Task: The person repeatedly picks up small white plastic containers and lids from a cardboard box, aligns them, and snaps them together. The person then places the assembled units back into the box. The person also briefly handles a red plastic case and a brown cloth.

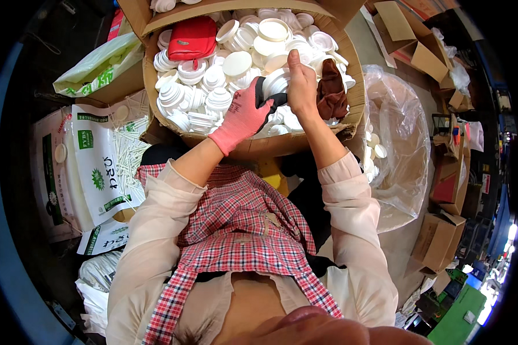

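My left hand [246,114], in a pink glove with black fingertips, closes around one side of a white ridged round plastic piece [275,83]. On its other side my bare right hand [303,85] grips the same piece, thumb pointing up. Both hands are above a large cardboard box [253,150] filled with similar white plastic discs and ridged rounds [236,64]. A red pouch [193,39] lies on the heap at the far left. Beside my right wrist, a crumpled brown leather-like thing [331,92] rests on the pieces.
On the left, white thin sticks [133,167] lie by printed plastic sacks [101,164]; a green-and-white bag [101,68] hangs behind them. To the right stands a clear plastic bag [400,155] with white pieces inside. Cardboard boxes [438,241] line the far right.
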Demonstrator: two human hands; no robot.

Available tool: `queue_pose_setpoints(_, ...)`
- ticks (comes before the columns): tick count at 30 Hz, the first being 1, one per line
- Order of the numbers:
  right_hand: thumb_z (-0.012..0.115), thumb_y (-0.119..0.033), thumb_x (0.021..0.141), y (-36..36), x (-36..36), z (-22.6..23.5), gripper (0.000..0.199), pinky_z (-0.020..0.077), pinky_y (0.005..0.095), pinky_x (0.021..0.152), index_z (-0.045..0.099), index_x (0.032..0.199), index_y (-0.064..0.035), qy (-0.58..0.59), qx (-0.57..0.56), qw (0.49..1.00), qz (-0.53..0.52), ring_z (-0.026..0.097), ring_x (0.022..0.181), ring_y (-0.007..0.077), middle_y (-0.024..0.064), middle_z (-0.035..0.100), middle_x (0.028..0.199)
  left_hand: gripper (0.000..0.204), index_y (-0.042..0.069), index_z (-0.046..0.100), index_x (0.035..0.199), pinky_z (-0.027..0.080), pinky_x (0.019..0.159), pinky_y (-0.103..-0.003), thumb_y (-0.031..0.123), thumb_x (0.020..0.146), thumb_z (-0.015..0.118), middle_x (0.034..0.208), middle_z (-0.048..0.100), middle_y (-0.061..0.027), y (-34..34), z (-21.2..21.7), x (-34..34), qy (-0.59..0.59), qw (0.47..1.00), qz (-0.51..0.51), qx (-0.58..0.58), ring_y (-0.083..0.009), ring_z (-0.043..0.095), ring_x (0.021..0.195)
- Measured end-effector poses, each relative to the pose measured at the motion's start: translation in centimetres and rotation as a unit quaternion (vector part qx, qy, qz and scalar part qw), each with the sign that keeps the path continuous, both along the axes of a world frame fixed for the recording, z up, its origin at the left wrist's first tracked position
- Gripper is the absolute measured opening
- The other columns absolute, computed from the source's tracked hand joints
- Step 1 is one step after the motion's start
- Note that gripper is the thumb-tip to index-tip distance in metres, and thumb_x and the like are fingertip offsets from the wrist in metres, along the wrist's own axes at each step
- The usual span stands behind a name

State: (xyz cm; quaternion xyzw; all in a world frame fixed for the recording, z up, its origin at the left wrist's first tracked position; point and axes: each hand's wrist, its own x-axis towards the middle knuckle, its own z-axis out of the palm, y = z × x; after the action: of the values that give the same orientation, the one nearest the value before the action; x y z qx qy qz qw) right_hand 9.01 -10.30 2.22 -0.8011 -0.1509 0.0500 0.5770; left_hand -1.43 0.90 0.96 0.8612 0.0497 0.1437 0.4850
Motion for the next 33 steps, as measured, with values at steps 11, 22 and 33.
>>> queue_pose_setpoints(11, 0.082, -0.019, 0.073, -10.5, 0.3, 1.5, 0.058, 0.0487, 0.0310, 0.086, 0.056, 0.122, 0.0000, 0.029, 0.086, 0.992, 0.084, 0.058, 0.104, 0.0163, 0.0087, 0.062, 0.113, 0.047, 0.001, 0.042, 0.133, 0.057, 0.078, -0.036, 0.031, 0.098, 0.051, 0.120, 0.059, -0.0149, 1.5, -1.4, 1.6, 0.062, 0.865, -0.205, -0.453, -0.0264, 0.066, 0.098)
queue_pose_setpoints(22, 0.068, -0.028, 0.081, -33.8, 4.0, -15.1, 0.038, 0.0488, 0.0395, 0.086, 0.065, 0.112, -0.0059, -0.119, -0.436, 0.867, -0.212, 0.065, 0.096, 0.0334, 0.0203, 0.067, 0.105, 0.033, -0.006, 0.045, 0.125, 0.054, 0.092, -0.038, 0.013, 0.099, 0.037, 0.117, 0.059, -0.0212, 5.7, -0.2, 1.9, 0.003, 0.898, -0.055, -0.436, -0.0301, 0.063, 0.106)
queue_pose_setpoints(33, 0.063, -0.007, 0.078, -2.4, 9.0, -4.6, 0.022, 0.0511, 0.0436, 0.073, 0.061, 0.100, -0.0054, -0.373, -0.274, 0.875, 0.144, 0.061, 0.089, 0.0359, 0.0148, 0.060, 0.099, 0.032, -0.001, 0.051, 0.120, 0.055, 0.083, -0.033, 0.022, 0.098, 0.045, 0.107, 0.064, -0.0153, 7.2, 0.3, 2.1, 0.010, 0.892, 0.009, -0.452, -0.0239, 0.066, 0.095)
